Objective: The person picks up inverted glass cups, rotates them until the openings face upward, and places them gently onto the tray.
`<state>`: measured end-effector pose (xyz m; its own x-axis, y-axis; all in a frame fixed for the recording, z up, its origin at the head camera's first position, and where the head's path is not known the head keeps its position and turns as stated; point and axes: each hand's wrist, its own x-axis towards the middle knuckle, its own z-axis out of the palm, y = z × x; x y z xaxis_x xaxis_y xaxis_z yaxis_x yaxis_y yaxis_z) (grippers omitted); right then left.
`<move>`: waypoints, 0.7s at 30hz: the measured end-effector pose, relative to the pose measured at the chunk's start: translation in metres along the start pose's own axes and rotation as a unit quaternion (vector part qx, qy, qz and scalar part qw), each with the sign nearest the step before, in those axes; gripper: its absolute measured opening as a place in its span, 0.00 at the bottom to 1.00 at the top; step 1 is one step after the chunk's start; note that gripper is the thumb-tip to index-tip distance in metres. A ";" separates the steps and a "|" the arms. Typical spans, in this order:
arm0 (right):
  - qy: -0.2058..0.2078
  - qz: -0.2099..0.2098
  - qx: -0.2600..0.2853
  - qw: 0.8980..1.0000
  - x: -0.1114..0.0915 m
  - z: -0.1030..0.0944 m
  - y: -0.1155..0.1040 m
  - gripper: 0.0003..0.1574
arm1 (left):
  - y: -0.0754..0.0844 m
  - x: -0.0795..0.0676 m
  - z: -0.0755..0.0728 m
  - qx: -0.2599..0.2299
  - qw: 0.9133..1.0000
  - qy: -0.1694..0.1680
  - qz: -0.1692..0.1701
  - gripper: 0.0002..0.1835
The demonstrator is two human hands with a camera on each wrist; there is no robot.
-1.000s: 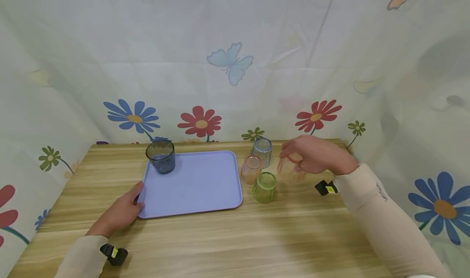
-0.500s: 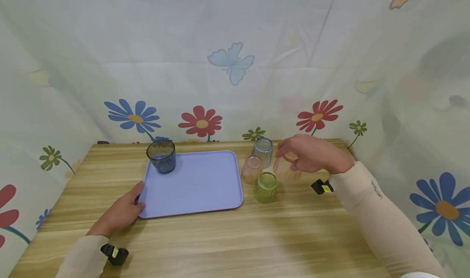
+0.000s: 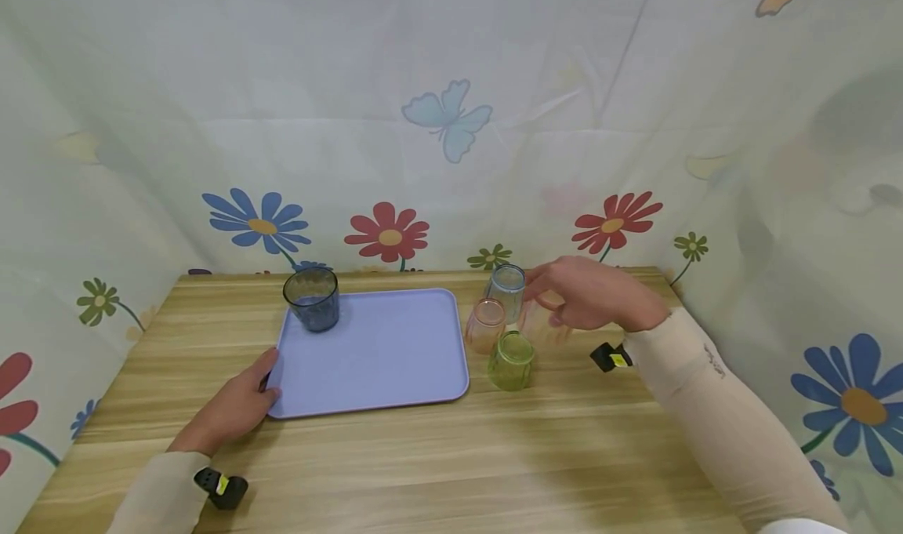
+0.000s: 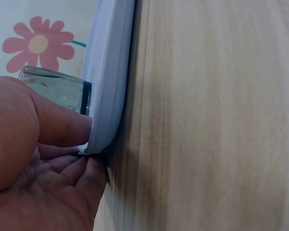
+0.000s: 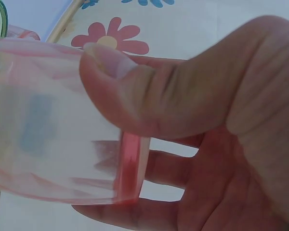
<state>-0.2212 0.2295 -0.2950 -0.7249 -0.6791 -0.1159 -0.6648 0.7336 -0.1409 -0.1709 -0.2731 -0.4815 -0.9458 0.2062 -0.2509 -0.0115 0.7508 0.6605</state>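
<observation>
My left hand (image 3: 233, 405) grips the left edge of the lilac tray (image 3: 384, 354), thumb on the rim and fingers under it in the left wrist view. A dark grey-blue glass (image 3: 315, 310) stands upright in the tray's far left corner. My right hand (image 3: 600, 292) holds a pale pink glass (image 5: 53, 125) by its thick base, mouth downward, thumb on one side and fingers on the other. Just left of it, a clear bluish glass (image 3: 505, 299), another pink glass (image 3: 485, 332) and a green glass (image 3: 511, 368) stand upside down on the table.
The wood-grain table (image 3: 437, 471) extends in front of the tray and glasses. Behind and at both sides hangs a white curtain (image 3: 339, 87) printed with flowers and butterflies. The three glasses stand close together beside the tray's right edge.
My right hand has moved left with the pink glass, closer to the bluish glass. My left hand, the tray and the other glasses stay in place.
</observation>
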 end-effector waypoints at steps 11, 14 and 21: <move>-0.002 -0.005 0.001 1.000 0.007 -0.002 -0.006 0.28 | 0.001 -0.001 0.000 0.000 1.000 0.001 0.002 0.39; -0.008 -0.005 0.000 1.000 0.010 -0.003 -0.008 0.28 | 0.000 0.000 0.000 -0.002 1.000 0.001 0.001 0.39; -0.009 -0.021 0.001 1.000 0.016 -0.004 -0.011 0.28 | 0.000 0.000 0.000 0.000 1.000 0.002 0.000 0.39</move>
<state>-0.2262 0.2111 -0.2918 -0.6937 -0.7090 -0.1269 -0.6935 0.7051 -0.1479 -0.1707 -0.2731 -0.4814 -0.9469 0.2039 -0.2487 -0.0116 0.7510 0.6602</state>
